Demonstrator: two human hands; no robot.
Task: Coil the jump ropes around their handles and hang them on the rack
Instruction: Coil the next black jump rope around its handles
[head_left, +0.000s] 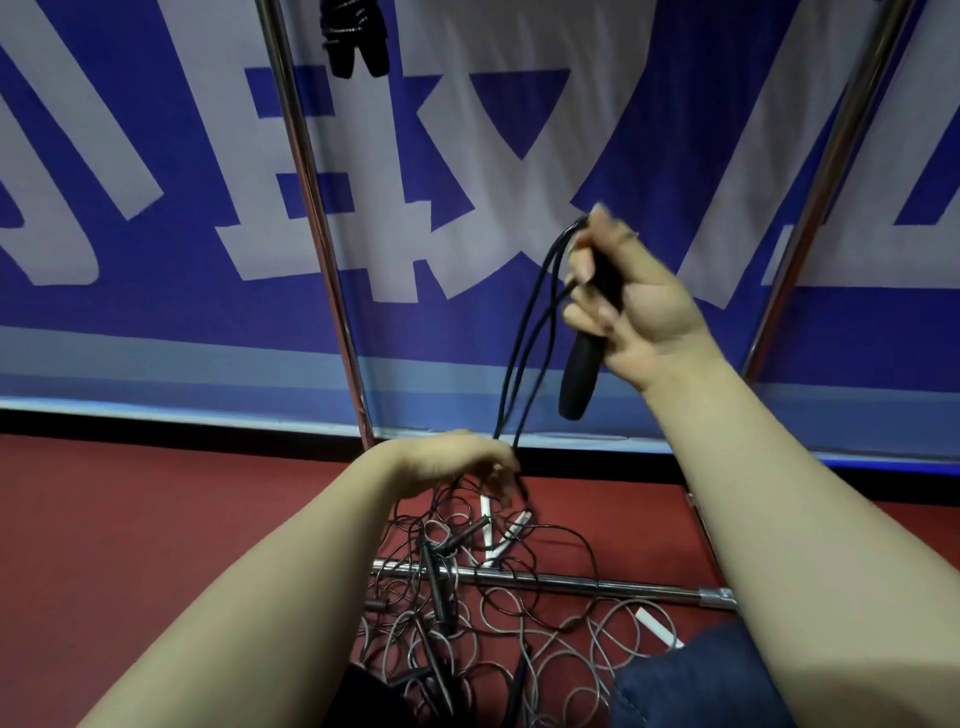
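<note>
1. Black handle (582, 374) of the jump rope sits in the right hand (634, 306). The fingers (584, 267) are curled round its upper half, and the lower half projects below the palm. Whether a second handle shares the grip cannot be told
2. Long axis of the handle: near upright, with the free end pointing down toward the floor (156, 519)
3. The rope (524, 338) leaves the top of the handle beside the thumb and runs as several strands down and to the left, ending at the left hand (447, 460)
4. The left hand is palm down, low and well apart from the right hand. Its fingers (496, 475) are bent over the strands and hold them just above the pile of loose ropes (467, 597). This hand is nearer the slack
5. Judgement: the next move depends on the strands lying left of and below the handle. Winding calls for the left hand to carry them crosswise round the handle axis while the right hand keeps that axis steady. The slack appears to run on into the pile and could snag there
6. Surface: the floor is red, and the pile lies across the chrome base bar (623, 584) of the rack (306, 208)
7. Room: one coiled rope (353, 36) hangs at the top of the rack, between its two upright posts. A blue banner (156, 322) with large pale characters hangs behind
</note>
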